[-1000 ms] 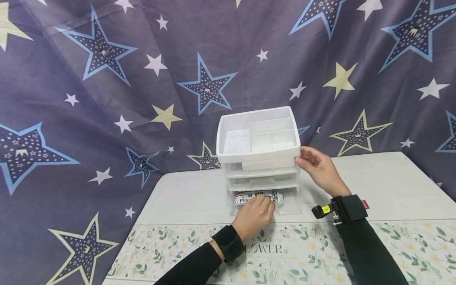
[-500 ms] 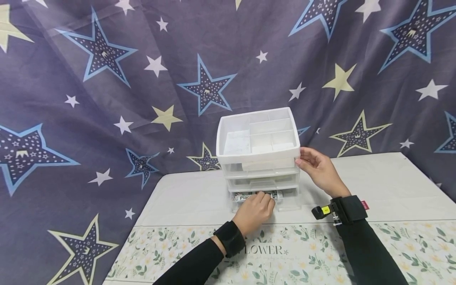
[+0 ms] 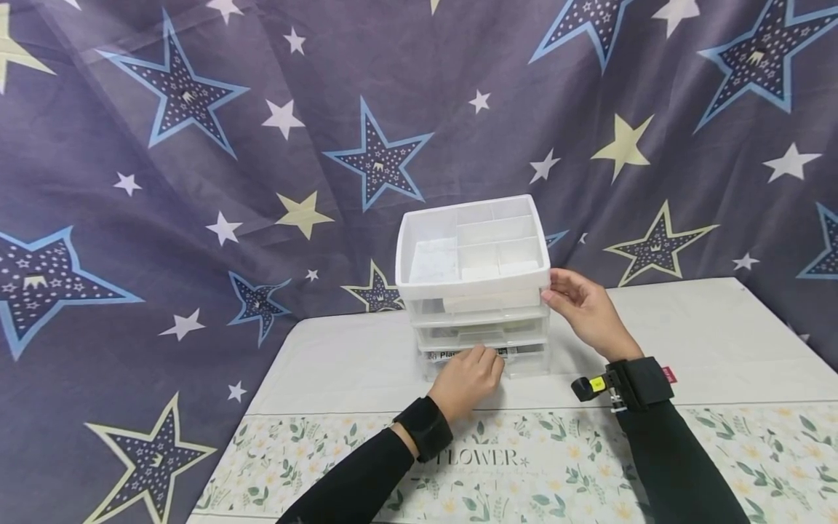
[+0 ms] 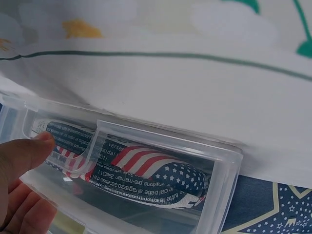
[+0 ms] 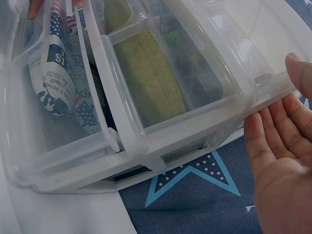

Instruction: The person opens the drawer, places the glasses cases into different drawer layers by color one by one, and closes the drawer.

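A white drawer organizer (image 3: pixel 473 284) with clear drawers and a divided top tray stands on the table. Its bottom drawer (image 4: pixel 146 219) is pulled partly out. Inside lies a soft, newsprint-patterned item (image 4: pixel 165 170) with stars and stripes; its kind is unclear. My left hand (image 3: pixel 468 382) grips the front of this drawer at the handle notch, thumb on the notch and fingers curled at the front. My right hand (image 3: pixel 589 313) holds the organizer's upper right side, thumb at the front and fingertips along the side.
The middle drawer holds an olive-green textured item (image 5: pixel 146 73). A white cloth with a floral band (image 3: pixel 563 466) covers the table. Behind the organizer hangs a dark star-patterned curtain (image 3: pixel 275 153).
The bottom drawer has slid inward, and my left hand has gone with it, away from me. Less of the patterned item shows now. My right hand has stayed at the organizer's side.
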Demonstrator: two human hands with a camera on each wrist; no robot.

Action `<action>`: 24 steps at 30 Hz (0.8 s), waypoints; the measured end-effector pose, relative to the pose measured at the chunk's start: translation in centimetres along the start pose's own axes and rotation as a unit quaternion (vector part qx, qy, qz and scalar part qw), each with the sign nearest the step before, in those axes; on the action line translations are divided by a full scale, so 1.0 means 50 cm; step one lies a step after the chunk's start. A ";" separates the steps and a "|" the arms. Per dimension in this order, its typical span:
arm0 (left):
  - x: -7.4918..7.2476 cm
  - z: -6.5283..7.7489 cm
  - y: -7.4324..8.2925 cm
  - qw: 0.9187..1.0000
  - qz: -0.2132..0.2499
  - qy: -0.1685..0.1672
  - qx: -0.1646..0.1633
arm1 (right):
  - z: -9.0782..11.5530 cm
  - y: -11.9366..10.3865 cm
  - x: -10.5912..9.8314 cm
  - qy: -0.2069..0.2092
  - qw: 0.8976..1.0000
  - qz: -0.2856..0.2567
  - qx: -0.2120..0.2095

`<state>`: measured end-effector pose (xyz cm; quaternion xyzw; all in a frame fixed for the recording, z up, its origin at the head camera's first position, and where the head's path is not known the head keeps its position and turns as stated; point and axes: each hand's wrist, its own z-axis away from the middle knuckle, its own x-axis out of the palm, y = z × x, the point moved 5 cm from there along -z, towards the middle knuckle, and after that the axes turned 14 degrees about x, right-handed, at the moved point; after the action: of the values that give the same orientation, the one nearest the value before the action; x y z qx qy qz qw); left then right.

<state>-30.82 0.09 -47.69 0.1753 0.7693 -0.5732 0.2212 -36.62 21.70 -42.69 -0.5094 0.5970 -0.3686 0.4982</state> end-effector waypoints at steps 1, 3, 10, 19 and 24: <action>0.002 0.000 -0.001 1.000 0.003 -0.008 -0.003 | -0.001 0.000 0.000 0.000 1.000 -0.001 0.000; 0.003 0.000 -0.003 1.000 0.006 -0.021 -0.004 | -0.002 0.001 0.001 0.000 1.000 -0.003 -0.001; 0.007 0.003 -0.006 0.999 0.018 -0.031 -0.008 | -0.003 0.000 0.003 -0.002 1.000 -0.005 0.004; 0.010 0.004 -0.005 1.000 0.008 -0.020 -0.005 | -0.001 -0.001 0.003 -0.002 1.000 0.000 0.009; 0.012 0.001 -0.005 1.000 0.004 -0.012 -0.005 | -0.001 0.000 0.001 -0.002 1.000 -0.001 0.007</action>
<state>-31.43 -0.03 -47.83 0.1707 0.7687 -0.5705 0.2336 -36.64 21.66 -42.67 -0.5072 0.5927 -0.3729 0.5024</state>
